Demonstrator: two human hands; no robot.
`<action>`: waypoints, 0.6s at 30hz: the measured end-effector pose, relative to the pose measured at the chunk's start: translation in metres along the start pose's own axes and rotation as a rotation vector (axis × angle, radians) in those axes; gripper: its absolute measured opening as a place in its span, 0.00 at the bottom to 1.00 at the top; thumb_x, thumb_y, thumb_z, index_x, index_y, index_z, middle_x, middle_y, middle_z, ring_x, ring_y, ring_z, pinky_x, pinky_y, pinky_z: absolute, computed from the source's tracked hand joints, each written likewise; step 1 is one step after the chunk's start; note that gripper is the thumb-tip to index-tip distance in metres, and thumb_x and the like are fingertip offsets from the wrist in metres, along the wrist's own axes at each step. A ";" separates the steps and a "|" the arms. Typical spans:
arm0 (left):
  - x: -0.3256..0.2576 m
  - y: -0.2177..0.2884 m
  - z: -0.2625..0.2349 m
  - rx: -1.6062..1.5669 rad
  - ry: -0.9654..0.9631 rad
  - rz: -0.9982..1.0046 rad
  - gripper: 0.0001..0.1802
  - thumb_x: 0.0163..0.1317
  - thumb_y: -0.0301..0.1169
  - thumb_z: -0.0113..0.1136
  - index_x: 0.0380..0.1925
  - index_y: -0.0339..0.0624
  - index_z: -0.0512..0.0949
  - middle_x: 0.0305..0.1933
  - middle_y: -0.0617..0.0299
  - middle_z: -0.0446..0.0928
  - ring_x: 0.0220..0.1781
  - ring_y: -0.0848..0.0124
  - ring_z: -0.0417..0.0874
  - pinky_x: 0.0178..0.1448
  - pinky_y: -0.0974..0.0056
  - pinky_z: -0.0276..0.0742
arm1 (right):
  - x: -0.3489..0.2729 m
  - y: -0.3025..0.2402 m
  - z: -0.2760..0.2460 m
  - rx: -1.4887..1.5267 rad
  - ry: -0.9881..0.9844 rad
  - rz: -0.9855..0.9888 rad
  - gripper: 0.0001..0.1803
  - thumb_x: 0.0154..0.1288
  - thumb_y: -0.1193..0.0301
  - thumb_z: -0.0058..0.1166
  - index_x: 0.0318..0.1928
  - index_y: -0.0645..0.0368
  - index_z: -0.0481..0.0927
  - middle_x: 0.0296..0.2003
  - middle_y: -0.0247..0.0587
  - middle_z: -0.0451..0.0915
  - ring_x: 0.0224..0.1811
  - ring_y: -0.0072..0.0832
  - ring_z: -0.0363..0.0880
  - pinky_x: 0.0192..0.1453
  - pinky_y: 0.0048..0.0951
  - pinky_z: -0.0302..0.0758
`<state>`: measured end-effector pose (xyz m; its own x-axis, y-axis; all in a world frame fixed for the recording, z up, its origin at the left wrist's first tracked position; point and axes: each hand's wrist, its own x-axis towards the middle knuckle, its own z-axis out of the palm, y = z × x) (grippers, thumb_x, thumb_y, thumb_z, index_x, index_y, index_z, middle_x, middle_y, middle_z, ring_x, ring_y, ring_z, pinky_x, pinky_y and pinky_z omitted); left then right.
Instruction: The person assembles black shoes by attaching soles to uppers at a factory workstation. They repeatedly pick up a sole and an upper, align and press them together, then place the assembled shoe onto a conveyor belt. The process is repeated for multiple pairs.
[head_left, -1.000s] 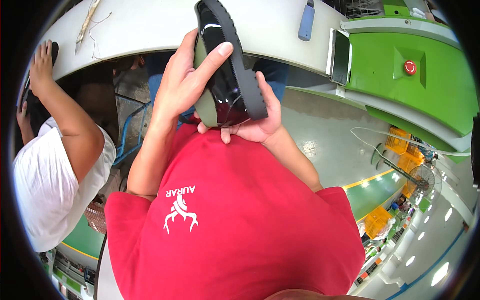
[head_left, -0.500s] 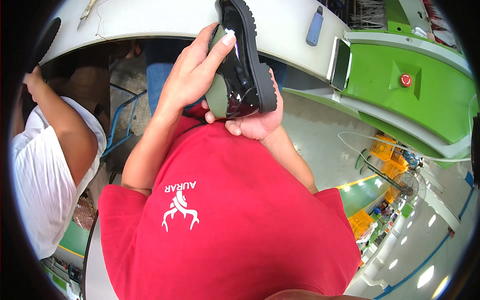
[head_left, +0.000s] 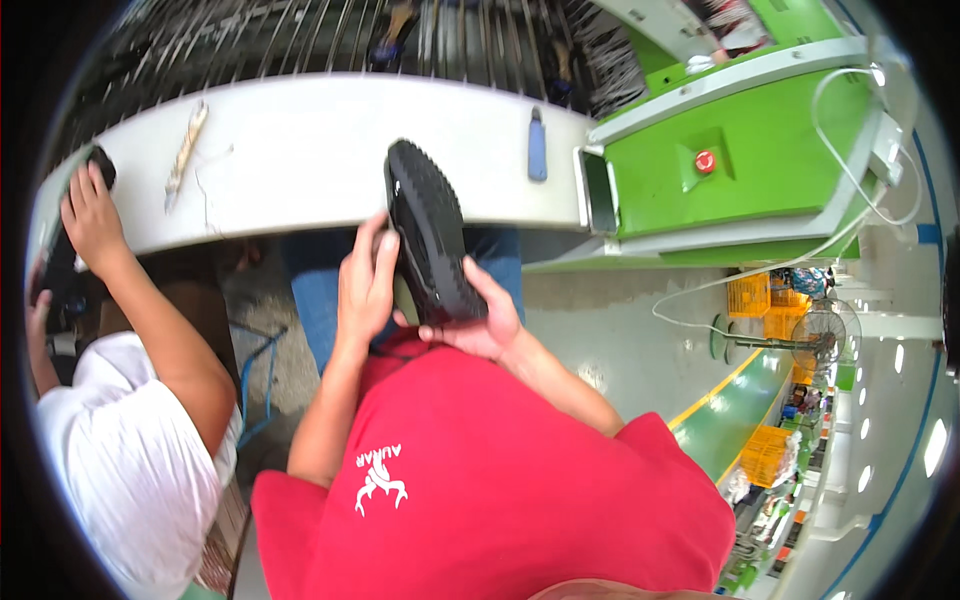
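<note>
I hold a black shoe [head_left: 425, 235] in both hands in front of my red shirt [head_left: 480, 480], its treaded sole turned up toward me and its toe pointing at the white bench [head_left: 300, 165]. My left hand [head_left: 365, 285] lies flat against the shoe's left side, fingers stretched along it. My right hand [head_left: 482, 322] cups the shoe from below and from the right, near the heel. The shoe's upper is mostly hidden behind the sole and my hands.
On the bench lie a blue oblong object [head_left: 537, 145] and a wooden-handled tool [head_left: 185, 150]. A green machine with a red button [head_left: 705, 160] stands to the right. At the left, a co-worker in a white shirt [head_left: 130, 460] has a hand [head_left: 90, 205] on the bench's edge.
The shoe has turned so its sole faces me, and it sits lower, closer to my chest. My left fingers have slid down its side. The bench now shows more fully.
</note>
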<state>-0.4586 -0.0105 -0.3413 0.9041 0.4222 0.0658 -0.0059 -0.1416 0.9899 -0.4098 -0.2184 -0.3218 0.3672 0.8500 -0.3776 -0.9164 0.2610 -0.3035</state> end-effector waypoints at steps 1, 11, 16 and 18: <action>-0.003 -0.015 0.000 0.007 0.039 0.123 0.24 0.88 0.40 0.54 0.73 0.35 0.76 0.54 0.41 0.91 0.55 0.52 0.94 0.60 0.53 0.86 | -0.003 -0.003 0.008 -0.066 -0.003 -0.054 0.40 0.88 0.40 0.44 0.83 0.55 0.69 0.76 0.52 0.78 0.72 0.62 0.81 0.61 0.48 0.86; -0.056 -0.122 -0.040 0.139 -0.134 -0.119 0.15 0.77 0.33 0.71 0.54 0.32 0.88 0.41 0.52 0.92 0.41 0.69 0.95 0.48 0.63 0.89 | -0.008 -0.138 0.130 -0.465 0.000 -0.842 0.42 0.87 0.40 0.44 0.82 0.62 0.68 0.74 0.58 0.79 0.72 0.63 0.80 0.56 0.50 0.86; -0.035 -0.134 -0.035 0.128 -0.100 -0.229 0.16 0.76 0.37 0.72 0.52 0.36 0.89 0.38 0.52 0.93 0.31 0.66 0.95 0.40 0.62 0.88 | 0.026 -0.246 0.237 -0.731 0.060 -1.225 0.25 0.84 0.51 0.58 0.64 0.58 0.83 0.52 0.41 0.91 0.56 0.37 0.92 0.50 0.39 0.89; -0.029 -0.129 -0.033 0.183 -0.065 -0.242 0.16 0.76 0.38 0.71 0.51 0.36 0.89 0.37 0.53 0.93 0.29 0.65 0.95 0.39 0.61 0.87 | 0.063 -0.284 0.288 -0.869 0.137 -1.520 0.22 0.82 0.54 0.64 0.61 0.56 0.86 0.53 0.36 0.91 0.51 0.27 0.92 0.52 0.33 0.89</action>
<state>-0.4985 0.0247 -0.4670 0.8951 0.4064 -0.1834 0.2851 -0.2054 0.9362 -0.1728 -0.1074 -0.0073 0.7917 0.0528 0.6086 0.5479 0.3790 -0.7457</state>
